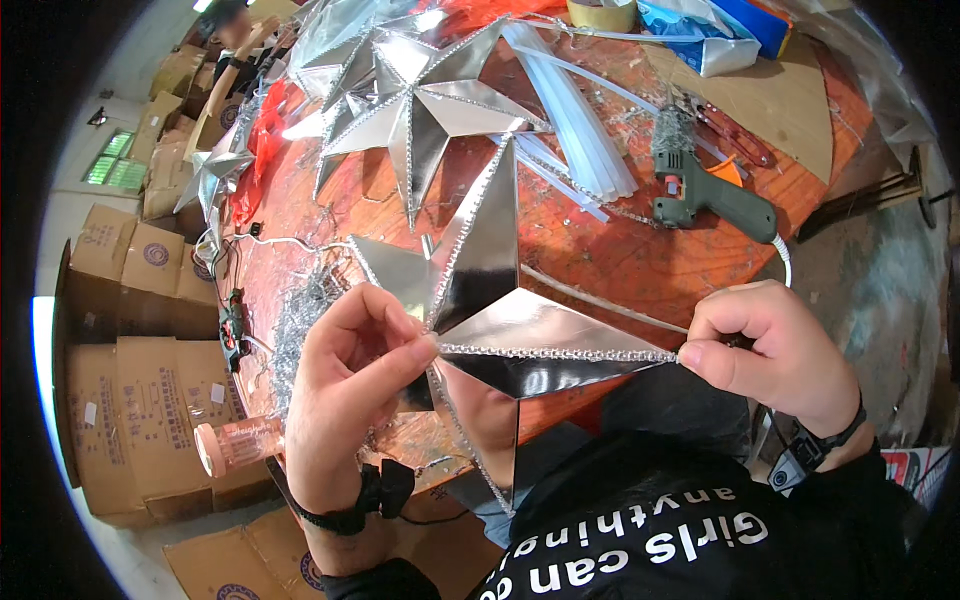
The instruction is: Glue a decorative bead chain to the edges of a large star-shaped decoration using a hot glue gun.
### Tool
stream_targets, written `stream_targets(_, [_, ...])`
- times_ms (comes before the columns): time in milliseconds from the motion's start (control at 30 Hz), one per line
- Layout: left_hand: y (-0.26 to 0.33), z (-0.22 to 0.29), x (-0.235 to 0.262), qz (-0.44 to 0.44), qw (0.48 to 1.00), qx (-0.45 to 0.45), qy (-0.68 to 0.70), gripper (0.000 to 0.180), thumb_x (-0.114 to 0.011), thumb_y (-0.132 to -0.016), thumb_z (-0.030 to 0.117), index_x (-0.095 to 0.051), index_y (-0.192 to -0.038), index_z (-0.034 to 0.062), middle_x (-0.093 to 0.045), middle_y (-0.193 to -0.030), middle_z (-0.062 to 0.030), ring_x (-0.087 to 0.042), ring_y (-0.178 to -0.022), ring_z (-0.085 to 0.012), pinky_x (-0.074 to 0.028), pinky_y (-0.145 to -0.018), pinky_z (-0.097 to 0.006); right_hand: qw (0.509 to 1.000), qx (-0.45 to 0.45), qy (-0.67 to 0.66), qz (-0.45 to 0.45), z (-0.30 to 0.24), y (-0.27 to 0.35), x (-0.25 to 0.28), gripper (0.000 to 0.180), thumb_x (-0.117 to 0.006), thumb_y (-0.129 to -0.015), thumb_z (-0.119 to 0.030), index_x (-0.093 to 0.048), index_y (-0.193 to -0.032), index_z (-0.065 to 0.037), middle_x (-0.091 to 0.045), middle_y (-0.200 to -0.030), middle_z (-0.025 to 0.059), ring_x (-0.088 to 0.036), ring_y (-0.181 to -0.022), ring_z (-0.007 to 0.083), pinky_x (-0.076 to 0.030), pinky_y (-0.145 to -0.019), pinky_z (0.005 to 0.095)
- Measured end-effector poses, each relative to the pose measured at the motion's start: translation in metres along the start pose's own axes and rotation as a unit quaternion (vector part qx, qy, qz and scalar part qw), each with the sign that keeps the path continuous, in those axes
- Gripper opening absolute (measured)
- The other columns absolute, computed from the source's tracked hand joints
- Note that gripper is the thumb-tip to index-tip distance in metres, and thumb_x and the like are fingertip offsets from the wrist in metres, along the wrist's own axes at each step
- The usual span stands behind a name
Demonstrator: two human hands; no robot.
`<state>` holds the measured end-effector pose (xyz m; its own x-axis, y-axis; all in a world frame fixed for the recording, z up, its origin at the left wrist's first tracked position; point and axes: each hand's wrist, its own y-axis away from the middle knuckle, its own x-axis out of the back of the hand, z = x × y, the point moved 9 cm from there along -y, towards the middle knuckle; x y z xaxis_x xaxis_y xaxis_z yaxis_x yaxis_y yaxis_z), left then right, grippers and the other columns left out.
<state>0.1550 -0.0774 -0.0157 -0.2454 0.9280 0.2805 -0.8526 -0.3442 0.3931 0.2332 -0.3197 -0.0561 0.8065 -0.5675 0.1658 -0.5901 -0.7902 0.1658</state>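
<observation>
A shiny silver star (520, 318) with raised, mirror-like points is held above the near edge of the table. A silver rhinestone chain (560, 354) runs along the ridge of its right-hand point, and similar trim lines other ridges. My left hand (350, 375) pinches thumb to forefinger at the star's centre, on the inner end of that chain. At the point's tip, my right hand (775, 345) is closed with thumb and curled fingers on the chain's outer end. The fingers hide both chain ends.
Other silver stars (440, 100) lie at the back of the wooden table (660, 270). A dark green glue gun (715, 195) lies right of long translucent glue sticks (580, 120), near red-handled pliers (735, 135). A pink-lidded container (235, 445) stands left. Cardboard boxes (130, 410) and another person (232, 40) are beyond.
</observation>
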Motion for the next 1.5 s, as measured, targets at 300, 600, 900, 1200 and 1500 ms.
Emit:
stream_targets(300, [-0.006,-0.009,0.008,-0.046,0.994,-0.009,0.099,0.011,-0.056,-0.086,0.003,-0.048,-0.093,0.0060,-0.051,-0.076,-0.0006,-0.040,-0.053,-0.0033,-0.026,-0.039,-0.016,0.999,0.034,-0.008,0.013,-0.002,0.000,0.000,0.018,-0.060,-0.090,-0.013,-0.060,-0.078,0.001,-0.057,-0.066,0.0032,-0.052,-0.063,0.0089,-0.040,-0.060,0.0254])
stream_targets(600, [0.099,0.022,-0.066,-0.002,0.756,-0.396,-0.521,0.040,-0.069,-0.079,0.043,-0.064,-0.108,0.0151,-0.060,-0.107,-0.0018,-0.058,-0.095,-0.0202,-0.042,-0.082,-0.037,0.995,0.075,-0.059,0.021,-0.005,0.003,-0.004,0.030,-0.048,-0.090,-0.005,-0.060,-0.117,0.002,-0.067,-0.096,0.0113,-0.062,-0.081,0.0143,-0.048,-0.075,0.0281])
stream_targets(900, [0.096,0.016,-0.026,0.081,0.689,-0.355,-0.626,0.025,-0.064,-0.070,0.015,-0.066,-0.095,0.0140,-0.063,-0.099,0.0014,-0.059,-0.098,-0.0183,-0.043,-0.080,-0.037,0.954,0.253,0.149,-0.052,-0.046,0.018,-0.030,0.024,-0.053,-0.087,-0.008,-0.065,-0.107,-0.001,-0.066,-0.095,0.0125,-0.063,-0.081,0.0270,-0.050,-0.074,0.0362])
stream_targets(1200, [0.135,-0.010,-0.078,-0.018,0.593,-0.518,-0.616,0.039,-0.066,-0.074,0.013,-0.063,-0.111,0.0238,-0.044,-0.104,0.0047,-0.048,-0.091,-0.0084,-0.042,-0.070,-0.023,0.812,0.109,0.458,0.344,0.007,-0.005,0.080,0.048,-0.070,-0.081,-0.016,-0.051,-0.122,-0.001,-0.054,-0.120,0.0162,-0.053,-0.111,0.0332,-0.042,-0.094,0.0393])
stream_targets(1500, [0.140,-0.012,-0.069,0.032,0.635,-0.560,-0.531,0.022,-0.070,-0.071,0.015,-0.063,-0.091,0.0186,-0.049,-0.082,0.0056,-0.052,-0.070,-0.0113,-0.039,-0.060,-0.024,0.823,0.102,0.487,0.273,0.000,-0.022,0.073,0.044,-0.070,-0.078,-0.013,-0.052,-0.116,0.003,-0.051,-0.120,0.0160,-0.052,-0.110,0.0347,-0.042,-0.093,0.0395])
